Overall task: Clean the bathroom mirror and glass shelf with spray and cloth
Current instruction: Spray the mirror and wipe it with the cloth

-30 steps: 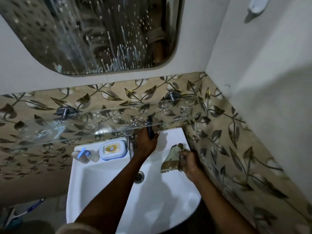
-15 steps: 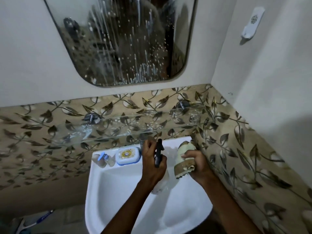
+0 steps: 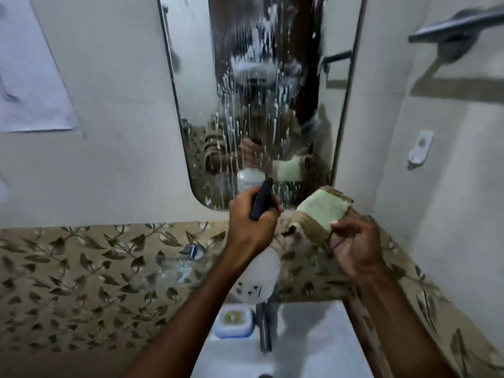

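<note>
The mirror (image 3: 261, 99) hangs on the wall ahead, streaked with white foam and running drips. My left hand (image 3: 251, 227) grips a spray bottle (image 3: 259, 279) by its black trigger head, nozzle raised toward the mirror's lower edge; the pale bottle body hangs below my wrist. My right hand (image 3: 354, 249) holds a folded green and brown cloth (image 3: 319, 214) just right of the bottle, near the mirror's lower right corner. The glass shelf (image 3: 174, 271) runs across the leaf-patterned tiles below, partly hidden by my arms.
A white basin (image 3: 308, 342) sits below with a tap (image 3: 264, 326) and a blue soap dish (image 3: 234, 321) at its back rim. A towel bar (image 3: 458, 25) and a white wall hook (image 3: 421, 148) are on the right wall. Paper (image 3: 30, 77) hangs at left.
Both hands have risen from over the basin to the mirror's lower edge, carrying the bottle and cloth. My view has tilted up, showing more of the mirror.
</note>
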